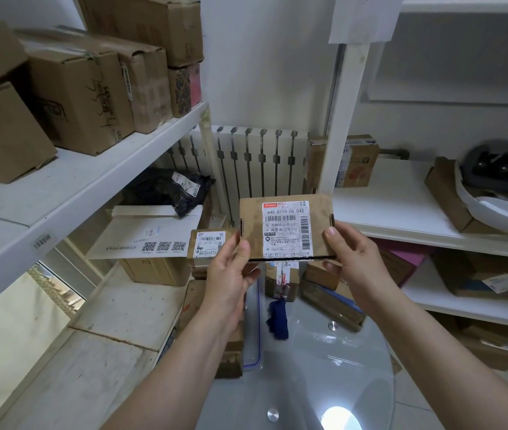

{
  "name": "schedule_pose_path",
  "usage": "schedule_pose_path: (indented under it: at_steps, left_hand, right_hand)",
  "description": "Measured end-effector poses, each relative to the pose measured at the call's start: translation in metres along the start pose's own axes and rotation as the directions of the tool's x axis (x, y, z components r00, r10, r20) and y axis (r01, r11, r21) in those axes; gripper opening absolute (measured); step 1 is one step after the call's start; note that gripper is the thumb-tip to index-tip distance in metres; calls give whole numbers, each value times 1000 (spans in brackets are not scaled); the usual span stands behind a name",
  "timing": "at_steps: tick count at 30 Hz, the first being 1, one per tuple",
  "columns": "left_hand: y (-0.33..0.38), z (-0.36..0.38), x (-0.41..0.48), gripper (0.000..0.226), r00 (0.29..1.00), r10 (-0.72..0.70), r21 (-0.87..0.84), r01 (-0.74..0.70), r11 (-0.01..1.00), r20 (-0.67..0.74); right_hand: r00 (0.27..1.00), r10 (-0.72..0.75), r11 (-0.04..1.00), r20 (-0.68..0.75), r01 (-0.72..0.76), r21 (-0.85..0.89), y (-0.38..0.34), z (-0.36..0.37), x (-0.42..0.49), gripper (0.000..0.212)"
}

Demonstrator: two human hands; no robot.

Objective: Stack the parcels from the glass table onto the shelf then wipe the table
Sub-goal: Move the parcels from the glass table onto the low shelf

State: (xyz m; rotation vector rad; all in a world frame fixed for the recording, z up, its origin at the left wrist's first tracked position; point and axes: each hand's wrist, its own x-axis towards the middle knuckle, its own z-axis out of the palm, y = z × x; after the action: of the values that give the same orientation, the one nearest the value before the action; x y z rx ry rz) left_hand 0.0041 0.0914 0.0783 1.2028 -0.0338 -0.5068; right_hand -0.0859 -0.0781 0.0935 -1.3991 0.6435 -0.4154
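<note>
Both hands, left [231,274] and right [352,259], curl fingers around a flat, labelled cardboard parcel [286,231] above the round glass table [324,367].

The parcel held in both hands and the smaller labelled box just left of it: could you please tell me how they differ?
The held parcel is up in the left hand and right hand; the small box rests on other boxes. The held parcel's label has a red header; the small box's has none. The held parcel looks larger. Both are brown cardboard with white barcoded labels.
</note>
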Motion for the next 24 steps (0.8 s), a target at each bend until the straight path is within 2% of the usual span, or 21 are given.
schedule_pose_path:
  at_steps: [13, 24]
  left_hand:
    - [5, -2, -3, 38, 996, -56, -14, 57, 998, 66]
    - [8, -9, -6, 41, 998, -51, 29, 50, 998, 38]
  right_hand:
    - [1000, -10, 1000, -5, 11, 23, -3, 2, -4, 36]
    - [999, -37, 999, 19, 37, -29, 0, 6, -3, 39]
